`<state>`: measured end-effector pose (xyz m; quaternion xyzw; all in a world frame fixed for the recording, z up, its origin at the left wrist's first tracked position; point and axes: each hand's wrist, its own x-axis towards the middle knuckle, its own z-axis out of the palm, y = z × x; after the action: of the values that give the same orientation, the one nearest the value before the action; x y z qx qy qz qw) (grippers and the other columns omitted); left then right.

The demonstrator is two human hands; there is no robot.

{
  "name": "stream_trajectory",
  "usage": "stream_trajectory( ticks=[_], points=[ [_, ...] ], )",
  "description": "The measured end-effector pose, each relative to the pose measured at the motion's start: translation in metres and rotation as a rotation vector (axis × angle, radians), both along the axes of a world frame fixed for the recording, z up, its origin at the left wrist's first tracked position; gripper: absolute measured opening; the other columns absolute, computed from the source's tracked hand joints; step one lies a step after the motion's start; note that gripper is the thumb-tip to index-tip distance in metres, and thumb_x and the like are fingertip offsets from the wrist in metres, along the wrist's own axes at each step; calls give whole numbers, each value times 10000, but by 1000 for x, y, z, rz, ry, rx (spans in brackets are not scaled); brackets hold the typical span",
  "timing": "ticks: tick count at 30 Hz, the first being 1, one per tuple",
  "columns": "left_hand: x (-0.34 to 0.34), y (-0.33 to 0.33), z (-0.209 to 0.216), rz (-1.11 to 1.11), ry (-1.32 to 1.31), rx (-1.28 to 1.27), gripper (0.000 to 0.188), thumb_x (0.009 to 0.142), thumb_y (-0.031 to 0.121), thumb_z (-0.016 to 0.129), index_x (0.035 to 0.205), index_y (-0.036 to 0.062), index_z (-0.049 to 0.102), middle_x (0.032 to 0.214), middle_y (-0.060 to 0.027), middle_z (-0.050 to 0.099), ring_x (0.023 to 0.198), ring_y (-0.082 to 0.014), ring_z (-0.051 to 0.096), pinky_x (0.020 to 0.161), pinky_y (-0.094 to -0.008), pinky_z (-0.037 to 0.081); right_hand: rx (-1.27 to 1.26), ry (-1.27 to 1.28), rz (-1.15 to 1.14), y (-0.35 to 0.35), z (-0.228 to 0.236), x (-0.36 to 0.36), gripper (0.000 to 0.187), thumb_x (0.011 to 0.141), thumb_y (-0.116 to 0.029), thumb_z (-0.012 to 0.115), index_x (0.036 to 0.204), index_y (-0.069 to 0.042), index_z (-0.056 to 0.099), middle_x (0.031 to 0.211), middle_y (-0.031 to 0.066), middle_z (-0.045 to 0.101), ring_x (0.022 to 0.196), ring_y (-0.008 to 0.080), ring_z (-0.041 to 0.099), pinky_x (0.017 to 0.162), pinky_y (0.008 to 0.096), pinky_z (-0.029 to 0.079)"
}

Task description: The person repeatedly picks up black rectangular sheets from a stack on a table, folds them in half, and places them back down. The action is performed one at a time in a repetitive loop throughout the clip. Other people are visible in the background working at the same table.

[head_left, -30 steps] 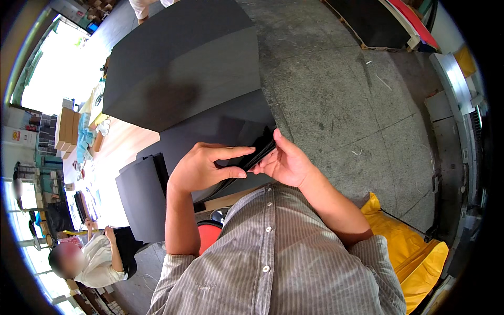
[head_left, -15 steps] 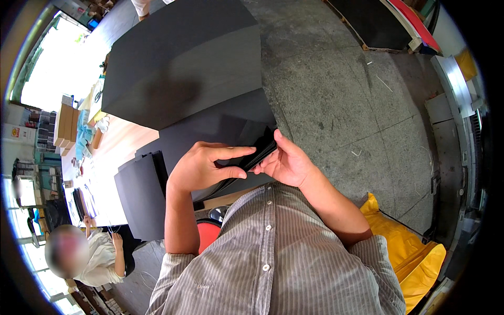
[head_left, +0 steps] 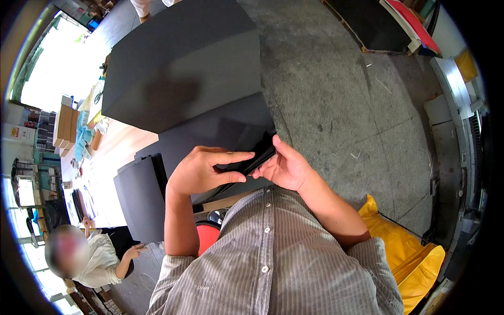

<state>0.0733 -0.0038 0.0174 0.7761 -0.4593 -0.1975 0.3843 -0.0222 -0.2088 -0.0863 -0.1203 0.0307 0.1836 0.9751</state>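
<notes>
A bundle of black sheets (head_left: 261, 156) lies between my two hands, its layered edges bent up near the front of the table. My left hand (head_left: 202, 167) pinches its left side, thumb below and fingers across the top. At the bundle's right end, my right hand (head_left: 286, 164) grips the corner with the thumb on top and the fingers underneath. Beneath and beyond spreads a wide black sheet (head_left: 210, 134). Farther off, a large black board (head_left: 184, 73) covers much of the table. To the left of my left forearm sits a stack of black sheets (head_left: 137, 194).
A wooden tabletop (head_left: 123, 142) shows on the left, with brown boxes (head_left: 65, 123) on it. Another person (head_left: 97, 257) sits at lower left. Beside my right elbow lies a yellow bag (head_left: 404, 257). A pallet with black sheets (head_left: 370, 23) stands at far right on the concrete floor (head_left: 346, 105).
Both hands keep their grip on the black sheets, with only a slight shift. The seated person's near hand has moved outward to the right.
</notes>
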Motion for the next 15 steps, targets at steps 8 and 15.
stream_trajectory(
  ticks=[8,15],
  points=[
    [0,-1,-3,6,30,-37,452,749,264,848,1171,148,736,701,-83,672,563,-189,616,546,-292,481,30,-14,-7,0,-1,0,537,1059,-396,408,880,5,718,854,181,729,889,396,688,902,483,516],
    [2,2,-8,-14,6,-33,448,762,262,840,1181,147,730,710,-84,678,565,-197,619,548,-290,483,-5,-11,3,0,1,0,558,1059,-417,394,902,7,720,855,174,729,914,383,685,910,470,512]
  ],
)
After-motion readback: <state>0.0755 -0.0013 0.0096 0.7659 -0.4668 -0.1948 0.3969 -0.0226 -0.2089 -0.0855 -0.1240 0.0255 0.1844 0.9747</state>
